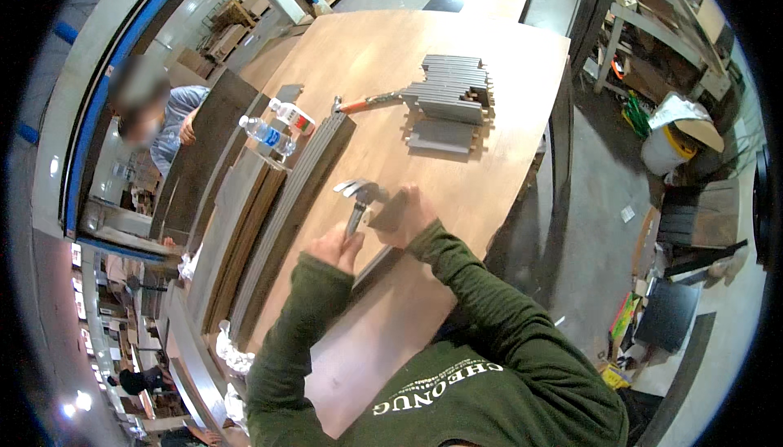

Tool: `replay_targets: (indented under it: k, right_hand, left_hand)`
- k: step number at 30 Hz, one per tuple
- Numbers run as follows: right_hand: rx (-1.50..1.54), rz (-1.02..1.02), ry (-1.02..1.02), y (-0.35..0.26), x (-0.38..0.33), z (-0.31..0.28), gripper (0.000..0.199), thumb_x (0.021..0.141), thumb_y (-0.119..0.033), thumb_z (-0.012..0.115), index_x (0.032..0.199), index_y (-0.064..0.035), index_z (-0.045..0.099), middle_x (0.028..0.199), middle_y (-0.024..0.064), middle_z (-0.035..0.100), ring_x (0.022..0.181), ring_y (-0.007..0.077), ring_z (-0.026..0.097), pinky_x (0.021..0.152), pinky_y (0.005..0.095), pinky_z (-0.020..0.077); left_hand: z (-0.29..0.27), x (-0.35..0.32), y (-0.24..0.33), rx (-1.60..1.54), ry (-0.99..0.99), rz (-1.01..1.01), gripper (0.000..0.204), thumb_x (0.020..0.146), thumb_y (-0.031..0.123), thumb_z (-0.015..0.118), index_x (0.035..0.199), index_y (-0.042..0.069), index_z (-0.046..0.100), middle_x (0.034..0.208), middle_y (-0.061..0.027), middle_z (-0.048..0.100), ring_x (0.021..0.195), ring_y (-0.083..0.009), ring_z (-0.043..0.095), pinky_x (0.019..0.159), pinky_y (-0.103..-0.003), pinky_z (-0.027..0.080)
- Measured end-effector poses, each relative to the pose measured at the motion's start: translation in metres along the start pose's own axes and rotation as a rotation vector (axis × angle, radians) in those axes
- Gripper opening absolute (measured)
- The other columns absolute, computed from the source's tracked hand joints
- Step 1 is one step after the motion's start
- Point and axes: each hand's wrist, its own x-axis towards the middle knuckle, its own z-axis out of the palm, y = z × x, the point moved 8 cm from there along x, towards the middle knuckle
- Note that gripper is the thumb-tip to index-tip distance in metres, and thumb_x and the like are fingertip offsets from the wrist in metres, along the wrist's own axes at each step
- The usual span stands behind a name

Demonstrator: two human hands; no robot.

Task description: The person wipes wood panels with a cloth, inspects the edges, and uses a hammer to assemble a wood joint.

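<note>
My left hand point(333, 249) is closed round the shaft of a claw hammer point(356, 217), its metal head up near the middle of the table. Beside it my right hand point(420, 217) grips a short dark wooden piece point(390, 217), close to the hammer head; whether the two touch I cannot tell. Below both hands lies a dark strip of board point(382, 266), partly hidden by my left forearm. Farther off, a second hammer point(371, 103) with an orange handle rests on the table, its grip end against a pile of short grey slats point(449, 92).
The wooden table point(351, 47) carries long stacked boards point(289, 219) on its left side. A clear water bottle point(267, 134) and a red-labelled bottle point(294, 117) lie on them. Across from these, a person point(175, 121) handles a dark panel. A white bucket point(669, 149) stands at right.
</note>
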Motion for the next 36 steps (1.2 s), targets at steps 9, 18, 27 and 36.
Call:
replay_targets:
  k: [9,18,27,36]
  right_hand:
    - [-0.025,0.043,-0.002,0.023,0.003,0.018,0.073,0.055,-0.025,0.076,0.109,-0.0067,0.031,0.081,0.0145,0.051,0.071,0.0319,0.055,0.062,0.0413,0.0458]
    - [-0.024,0.293,-0.183,0.021,0.019,0.011,0.081,0.053,-0.031,0.08,0.113,-0.0023,0.034,0.094,0.0199,0.052,0.087,0.0346,0.056,0.076,0.0411,0.0454]
    - [-0.083,0.21,-0.388,0.017,0.061,0.021,0.102,0.051,-0.047,0.08,0.122,-0.0003,0.024,0.113,0.0261,0.044,0.107,0.0364,0.046,0.09,0.0421,0.0387]
    - [0.021,-0.098,-0.051,0.004,0.058,0.025,0.078,0.054,-0.025,0.075,0.114,-0.0038,0.03,0.099,0.0131,0.047,0.092,0.0253,0.048,0.082,0.0359,0.0406]
  left_hand:
    - [-0.004,0.008,0.015,0.166,-0.091,0.0,0.029,0.089,0.025,0.042,0.082,-0.001,0.053,0.062,-0.0206,0.053,0.063,-0.0376,0.054,0.058,-0.041,0.045]
    - [-0.031,-0.071,-0.076,-0.767,0.426,-0.29,0.026,0.086,0.03,0.051,0.079,0.005,0.047,0.049,-0.0004,0.04,0.036,-0.0084,0.039,0.032,-0.022,0.031]
    - [0.14,-0.323,-0.254,-0.98,0.642,-0.91,0.029,0.086,0.032,0.049,0.081,0.003,0.044,0.048,-0.0039,0.042,0.033,-0.0145,0.04,0.032,-0.027,0.036]
    - [0.171,-0.486,-0.408,-0.551,0.843,-1.299,0.034,0.079,0.027,0.054,0.104,0.004,0.049,0.081,-0.0139,0.052,0.074,-0.0281,0.049,0.066,-0.039,0.042]
